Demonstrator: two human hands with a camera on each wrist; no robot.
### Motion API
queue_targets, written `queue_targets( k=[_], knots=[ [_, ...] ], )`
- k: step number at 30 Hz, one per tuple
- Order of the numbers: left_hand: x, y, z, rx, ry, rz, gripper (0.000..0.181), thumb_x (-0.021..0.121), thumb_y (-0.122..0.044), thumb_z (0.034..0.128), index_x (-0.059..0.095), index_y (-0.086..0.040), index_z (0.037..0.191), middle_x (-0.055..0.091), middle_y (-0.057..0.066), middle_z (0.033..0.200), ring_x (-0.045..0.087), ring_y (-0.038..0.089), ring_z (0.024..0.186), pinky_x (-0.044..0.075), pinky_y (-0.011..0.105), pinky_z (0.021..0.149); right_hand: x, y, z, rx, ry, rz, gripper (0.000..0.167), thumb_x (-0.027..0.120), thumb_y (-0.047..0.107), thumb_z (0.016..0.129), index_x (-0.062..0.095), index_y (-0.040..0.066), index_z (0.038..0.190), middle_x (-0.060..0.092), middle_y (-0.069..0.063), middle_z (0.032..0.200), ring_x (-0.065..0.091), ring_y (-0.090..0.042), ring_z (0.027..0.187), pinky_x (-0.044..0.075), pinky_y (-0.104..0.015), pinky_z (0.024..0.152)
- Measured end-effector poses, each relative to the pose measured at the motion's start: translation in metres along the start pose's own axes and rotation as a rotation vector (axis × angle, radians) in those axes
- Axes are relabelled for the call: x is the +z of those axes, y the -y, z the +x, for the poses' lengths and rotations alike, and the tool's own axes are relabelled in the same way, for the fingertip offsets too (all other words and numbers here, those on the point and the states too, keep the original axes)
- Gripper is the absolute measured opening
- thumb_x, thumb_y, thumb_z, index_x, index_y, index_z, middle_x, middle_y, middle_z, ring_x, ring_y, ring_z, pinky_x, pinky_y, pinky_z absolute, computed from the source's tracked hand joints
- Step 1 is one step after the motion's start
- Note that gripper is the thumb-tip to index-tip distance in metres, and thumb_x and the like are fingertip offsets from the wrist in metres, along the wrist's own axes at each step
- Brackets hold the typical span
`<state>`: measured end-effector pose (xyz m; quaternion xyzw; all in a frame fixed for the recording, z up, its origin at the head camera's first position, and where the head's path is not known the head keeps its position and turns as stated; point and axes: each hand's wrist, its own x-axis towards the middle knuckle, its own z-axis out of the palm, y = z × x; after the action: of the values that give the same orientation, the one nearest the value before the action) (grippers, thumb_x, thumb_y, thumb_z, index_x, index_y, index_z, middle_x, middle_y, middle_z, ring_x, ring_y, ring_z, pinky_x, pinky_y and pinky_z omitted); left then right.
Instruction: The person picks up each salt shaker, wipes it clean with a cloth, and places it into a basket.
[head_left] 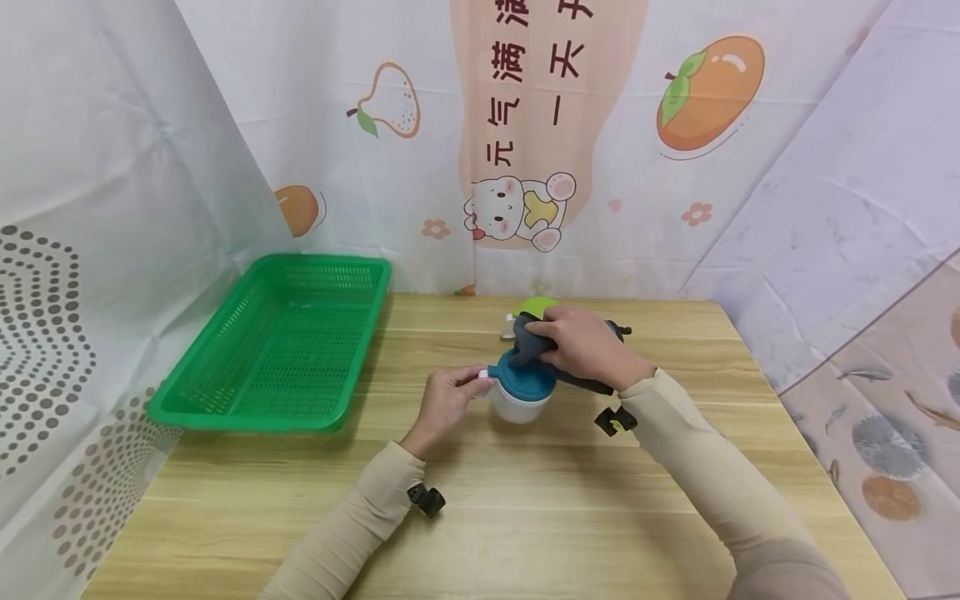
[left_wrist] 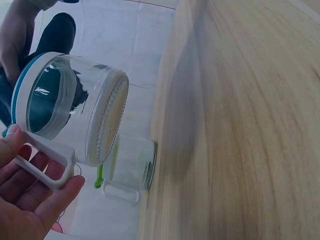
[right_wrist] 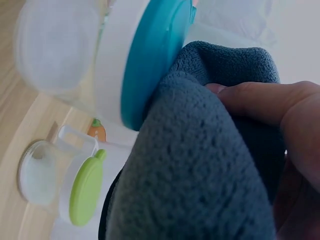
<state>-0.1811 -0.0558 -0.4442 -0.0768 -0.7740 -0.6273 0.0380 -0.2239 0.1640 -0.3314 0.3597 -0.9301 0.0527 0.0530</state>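
Observation:
A clear jar [left_wrist: 90,105] with a white collar, white handle [left_wrist: 47,160] and blue lid [head_left: 528,379] is held tilted above the table. My left hand [head_left: 444,404] grips it by the handle, fingers curled through the loop. In my right hand [head_left: 577,342] is a bunched dark grey cloth [right_wrist: 200,160], pinched between thumb and fingers and pressed against the lid. Part of the cloth hangs down behind the jar. Behind it on the table stands a second clear jar [right_wrist: 40,172] with a green lid [right_wrist: 86,190] and a white handle.
A green plastic basket [head_left: 345,333] with slotted sides sits at the table's left. The wooden table [head_left: 525,533] ends at a printed curtain [head_left: 420,183] along the back. A small black device [head_left: 617,419] is on each wrist.

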Motion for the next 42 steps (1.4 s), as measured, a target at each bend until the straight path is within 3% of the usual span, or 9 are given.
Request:
queue_targets(
  k=[12, 21, 35, 42],
  knots=[
    [-0.007, 0.005, 0.006, -0.057, -0.063, 0.017, 0.024, 0.071, -0.016, 0.0888, 0.074, -0.004, 0.109, 0.074, 0.013, 0.108, 0.070, 0.022, 0.097, 0.059, 0.038, 0.085, 0.005, -0.004, -0.012, -0.019, -0.060, 0.017, 0.039, 0.080, 0.016, 0.080, 0.072, 0.007, 0.117, 0.067, -0.011, 0.093, 0.058, -0.020, 0.077, 0.054, -0.036, 0.071],
    [-0.008, 0.010, 0.007, -0.077, -0.103, 0.027, 0.023, 0.072, -0.016, 0.0882, 0.075, -0.003, 0.107, 0.075, 0.013, 0.104, 0.069, 0.020, 0.092, 0.059, 0.036, 0.081, 0.011, 0.005, -0.019, -0.085, -0.110, -0.018, 0.042, 0.084, 0.018, 0.075, 0.073, 0.008, 0.114, 0.067, -0.010, 0.091, 0.059, -0.020, 0.078, 0.054, -0.036, 0.072],
    [-0.004, 0.011, 0.007, -0.085, -0.106, 0.037, 0.023, 0.073, -0.016, 0.0872, 0.075, -0.004, 0.106, 0.075, 0.012, 0.102, 0.069, 0.019, 0.091, 0.059, 0.035, 0.080, 0.013, 0.026, -0.019, -0.121, -0.078, -0.068, 0.041, 0.083, 0.023, 0.078, 0.072, 0.011, 0.116, 0.067, -0.008, 0.094, 0.063, -0.022, 0.081, 0.056, -0.038, 0.076],
    [-0.002, 0.010, 0.006, -0.048, -0.074, 0.041, 0.023, 0.074, -0.016, 0.0865, 0.075, -0.003, 0.106, 0.075, 0.014, 0.103, 0.069, 0.016, 0.091, 0.058, 0.027, 0.077, 0.012, 0.028, -0.018, -0.143, -0.088, -0.067, 0.041, 0.082, 0.022, 0.078, 0.072, 0.011, 0.116, 0.066, -0.008, 0.098, 0.065, -0.024, 0.085, 0.056, -0.041, 0.078]
  ],
)
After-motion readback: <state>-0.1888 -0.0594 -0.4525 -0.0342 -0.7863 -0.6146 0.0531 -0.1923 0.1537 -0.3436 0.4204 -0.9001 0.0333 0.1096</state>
